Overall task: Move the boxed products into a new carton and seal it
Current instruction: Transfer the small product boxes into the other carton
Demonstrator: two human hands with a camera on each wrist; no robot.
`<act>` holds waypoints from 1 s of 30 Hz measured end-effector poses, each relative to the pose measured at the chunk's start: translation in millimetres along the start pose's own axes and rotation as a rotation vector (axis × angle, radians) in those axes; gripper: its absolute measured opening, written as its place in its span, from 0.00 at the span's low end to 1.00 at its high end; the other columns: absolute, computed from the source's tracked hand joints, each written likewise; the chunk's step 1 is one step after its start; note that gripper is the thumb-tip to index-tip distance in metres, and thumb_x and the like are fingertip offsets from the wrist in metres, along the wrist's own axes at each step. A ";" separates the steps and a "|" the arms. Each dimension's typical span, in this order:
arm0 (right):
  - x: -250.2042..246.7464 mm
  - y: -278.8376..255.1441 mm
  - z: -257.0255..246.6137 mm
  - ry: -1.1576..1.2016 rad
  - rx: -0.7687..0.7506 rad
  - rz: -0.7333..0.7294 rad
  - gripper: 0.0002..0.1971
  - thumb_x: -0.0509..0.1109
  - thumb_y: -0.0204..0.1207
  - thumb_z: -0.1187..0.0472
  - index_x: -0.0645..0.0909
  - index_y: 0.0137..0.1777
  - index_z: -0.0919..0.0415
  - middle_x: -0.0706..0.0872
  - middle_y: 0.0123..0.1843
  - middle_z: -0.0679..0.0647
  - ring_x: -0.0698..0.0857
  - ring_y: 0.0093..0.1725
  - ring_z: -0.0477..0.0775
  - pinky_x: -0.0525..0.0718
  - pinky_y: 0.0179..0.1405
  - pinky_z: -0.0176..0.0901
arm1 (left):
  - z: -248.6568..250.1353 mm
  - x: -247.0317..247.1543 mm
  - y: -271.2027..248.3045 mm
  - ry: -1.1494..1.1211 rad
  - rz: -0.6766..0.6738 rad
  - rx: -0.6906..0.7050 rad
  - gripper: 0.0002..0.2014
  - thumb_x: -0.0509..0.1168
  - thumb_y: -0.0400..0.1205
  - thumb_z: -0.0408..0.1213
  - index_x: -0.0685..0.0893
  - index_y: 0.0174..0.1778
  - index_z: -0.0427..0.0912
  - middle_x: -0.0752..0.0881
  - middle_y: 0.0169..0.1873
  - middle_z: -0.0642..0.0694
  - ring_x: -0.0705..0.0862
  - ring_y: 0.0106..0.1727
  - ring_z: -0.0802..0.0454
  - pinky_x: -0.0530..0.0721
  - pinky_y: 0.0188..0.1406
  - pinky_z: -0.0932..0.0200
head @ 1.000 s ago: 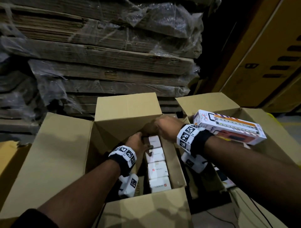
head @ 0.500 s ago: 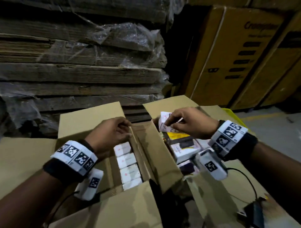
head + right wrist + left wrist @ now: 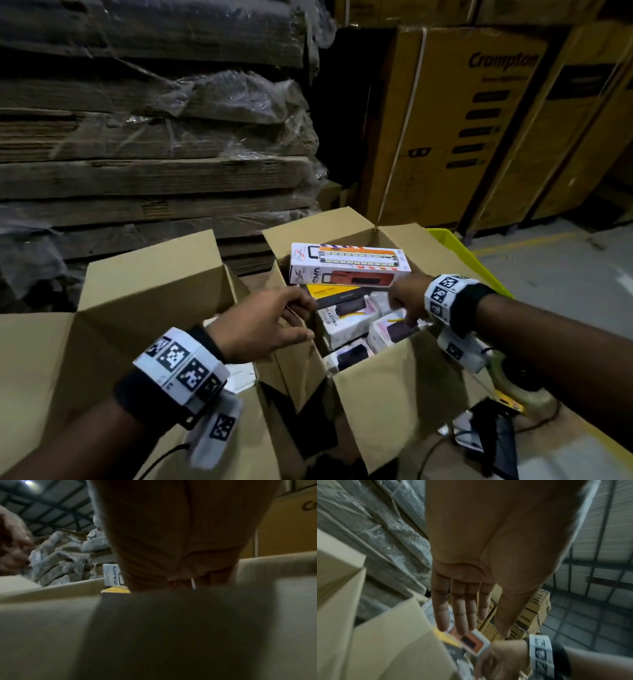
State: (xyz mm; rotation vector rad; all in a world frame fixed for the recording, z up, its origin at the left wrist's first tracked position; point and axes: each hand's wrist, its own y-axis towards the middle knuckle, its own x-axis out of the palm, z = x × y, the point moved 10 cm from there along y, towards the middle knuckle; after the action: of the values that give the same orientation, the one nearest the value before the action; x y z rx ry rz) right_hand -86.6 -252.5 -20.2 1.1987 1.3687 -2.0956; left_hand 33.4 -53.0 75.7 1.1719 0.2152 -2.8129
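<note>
Two open cartons are standing side by side in front of the person. The left carton is showing only its flaps and a little white inside, so what it is holding cannot be told. The right carton is holding several boxed products, lying mixed and tilted against each other.

The right hand is reaching into the right carton, and its fingers are gripping the end of a long white box with an orange and red picture of a lamp. This box is being held level above the other products, near the far wall of the carton. In the right wrist view the palm is hiding the fingers, and only a corner of the white box with letters is showing beside it.

The left hand is hanging over the inner edge between the two cartons, with its grip apart: in the left wrist view the fingers are lying straight and together, holding nothing, and their tips are pointing at the red face of the long box.

Behind the cartons, stacks of flat cardboard wrapped in plastic film are standing, and tall printed cartons are standing to the right.
</note>
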 end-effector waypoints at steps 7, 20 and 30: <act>7.6 5.0 -20.4 -0.016 -0.165 -0.030 0.25 0.81 0.65 0.60 0.80 0.63 0.57 0.85 0.59 0.52 0.84 0.57 0.55 0.81 0.52 0.41 | -19.2 17.9 -5.0 0.007 0.012 -0.073 0.19 0.77 0.77 0.40 0.82 0.62 0.52 0.88 0.51 0.56 0.87 0.48 0.65 0.87 0.53 0.58; 7.8 7.9 -28.6 -0.042 -0.300 0.092 0.17 0.79 0.67 0.58 0.72 0.47 0.53 0.74 0.46 0.45 0.73 0.48 0.48 0.68 0.32 0.25 | -64.0 -12.9 -40.0 -0.037 0.121 -0.228 0.18 0.77 0.76 0.41 0.83 0.61 0.51 0.87 0.51 0.57 0.87 0.48 0.67 0.88 0.55 0.57; 15.0 10.9 -27.0 -0.003 -0.258 0.021 0.30 0.82 0.61 0.52 0.74 0.62 0.45 0.77 0.51 0.45 0.77 0.51 0.49 0.80 0.51 0.40 | -66.3 -3.5 -32.8 -0.030 0.119 -0.239 0.21 0.78 0.76 0.41 0.83 0.65 0.47 0.88 0.52 0.53 0.88 0.49 0.61 0.88 0.54 0.58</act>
State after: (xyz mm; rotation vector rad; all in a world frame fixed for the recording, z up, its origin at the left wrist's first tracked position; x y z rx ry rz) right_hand -75.5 -231.9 -43.1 1.0976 1.5619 -1.8376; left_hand 77.8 -9.7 35.2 1.0528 0.4493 -2.6123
